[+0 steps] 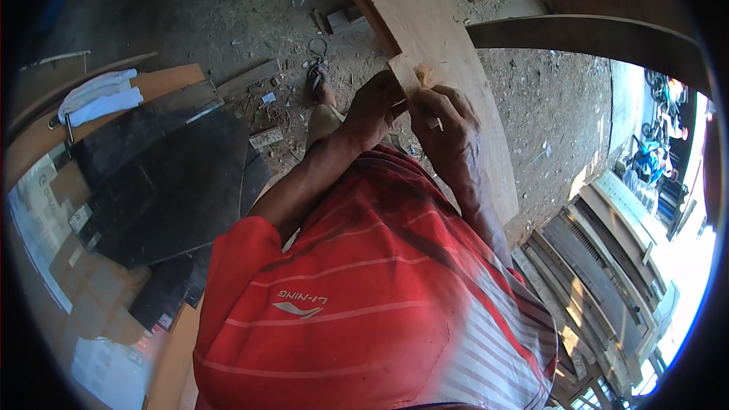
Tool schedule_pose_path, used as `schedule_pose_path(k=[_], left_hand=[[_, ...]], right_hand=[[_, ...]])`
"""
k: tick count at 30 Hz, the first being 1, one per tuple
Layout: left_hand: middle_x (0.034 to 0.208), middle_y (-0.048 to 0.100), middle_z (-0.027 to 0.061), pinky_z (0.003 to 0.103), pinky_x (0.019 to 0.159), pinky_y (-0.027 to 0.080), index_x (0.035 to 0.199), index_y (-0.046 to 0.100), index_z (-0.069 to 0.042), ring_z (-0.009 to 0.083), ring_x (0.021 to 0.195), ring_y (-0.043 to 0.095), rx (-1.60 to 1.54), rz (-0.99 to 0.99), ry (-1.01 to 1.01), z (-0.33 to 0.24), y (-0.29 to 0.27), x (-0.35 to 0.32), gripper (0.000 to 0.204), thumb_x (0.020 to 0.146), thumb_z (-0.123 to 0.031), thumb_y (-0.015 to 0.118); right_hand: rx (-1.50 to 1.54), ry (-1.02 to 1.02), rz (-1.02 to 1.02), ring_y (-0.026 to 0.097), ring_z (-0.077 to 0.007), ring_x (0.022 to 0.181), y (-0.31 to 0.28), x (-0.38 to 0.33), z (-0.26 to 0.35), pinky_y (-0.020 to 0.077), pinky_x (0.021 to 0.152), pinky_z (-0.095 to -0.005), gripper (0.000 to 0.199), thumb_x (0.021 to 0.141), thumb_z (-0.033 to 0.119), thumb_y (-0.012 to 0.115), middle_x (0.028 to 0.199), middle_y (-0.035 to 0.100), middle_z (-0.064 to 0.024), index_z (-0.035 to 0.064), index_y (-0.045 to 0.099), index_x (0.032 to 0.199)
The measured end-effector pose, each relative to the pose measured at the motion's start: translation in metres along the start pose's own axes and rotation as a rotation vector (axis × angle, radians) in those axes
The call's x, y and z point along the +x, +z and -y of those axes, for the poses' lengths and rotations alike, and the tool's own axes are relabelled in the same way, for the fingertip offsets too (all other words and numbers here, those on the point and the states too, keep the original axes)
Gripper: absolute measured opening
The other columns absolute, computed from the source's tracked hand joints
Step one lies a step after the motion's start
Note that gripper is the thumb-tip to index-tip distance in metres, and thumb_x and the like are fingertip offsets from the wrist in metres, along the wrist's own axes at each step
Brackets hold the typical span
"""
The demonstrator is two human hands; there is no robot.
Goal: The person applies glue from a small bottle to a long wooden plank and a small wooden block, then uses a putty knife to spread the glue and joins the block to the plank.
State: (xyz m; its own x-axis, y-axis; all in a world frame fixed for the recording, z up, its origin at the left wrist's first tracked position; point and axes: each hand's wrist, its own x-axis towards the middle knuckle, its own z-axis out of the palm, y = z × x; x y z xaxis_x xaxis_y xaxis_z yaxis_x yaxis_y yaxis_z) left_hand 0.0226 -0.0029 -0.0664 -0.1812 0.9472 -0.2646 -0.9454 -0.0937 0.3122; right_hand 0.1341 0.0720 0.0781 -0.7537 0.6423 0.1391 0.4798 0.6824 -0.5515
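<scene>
At a long plank (418, 7), left grip (370, 111) around squared wood (405, 70), right grip (449, 123) by frizzy tuft (424, 74), hold unclear

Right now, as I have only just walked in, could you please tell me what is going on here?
A person in a red shirt has both hands at a pale wood piece over a long board. The left hand is at its edge; the right hand is curled beside a tuft of shavings. What its fingers grip is hidden.
</scene>
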Motion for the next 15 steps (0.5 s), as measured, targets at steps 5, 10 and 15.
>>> schedule_pose_path(k=[5,10,15], left_hand=[[0.134,0.064,0.004,0.034,0.104,0.055,0.142,0.056,-0.009,0.0174,0.124,0.064,0.018,0.027,-0.043,-0.009,0.006,-0.001,0.039,0.105,-0.018,0.066],[0.137,0.062,0.0043,0.033,0.105,0.054,0.144,0.054,-0.009,0.0179,0.127,0.062,0.115,0.025,-0.054,-0.016,0.004,-0.002,0.041,0.107,-0.021,0.064],[0.142,0.058,0.0055,0.036,0.109,0.053,0.15,0.05,-0.008,0.0194,0.132,0.059,0.153,0.103,-0.112,-0.02,-0.004,0.001,0.044,0.109,-0.022,0.059]], right_hand=[[0.024,-0.03,0.001,0.067,-0.0359,0.098,-0.001,-0.001,0.002,0.0567,0.083,-0.0457,0.021,0.09,0.009,0.076,0.109,0.069,-0.0114,0.0109,0.07,0.11],[0.025,0.015,0.002,0.07,-0.0354,0.104,0.0,0.0,0.001,0.0579,0.087,-0.0447,0.025,0.092,0.012,0.079,0.114,0.071,-0.0128,0.0081,0.074,0.116],[0.02,-0.021,-0.045,0.068,-0.0328,0.101,0.007,-0.004,-0.002,0.0575,0.086,-0.0428,0.027,0.091,0.012,0.079,0.113,0.069,-0.0109,0.0082,0.073,0.117]])
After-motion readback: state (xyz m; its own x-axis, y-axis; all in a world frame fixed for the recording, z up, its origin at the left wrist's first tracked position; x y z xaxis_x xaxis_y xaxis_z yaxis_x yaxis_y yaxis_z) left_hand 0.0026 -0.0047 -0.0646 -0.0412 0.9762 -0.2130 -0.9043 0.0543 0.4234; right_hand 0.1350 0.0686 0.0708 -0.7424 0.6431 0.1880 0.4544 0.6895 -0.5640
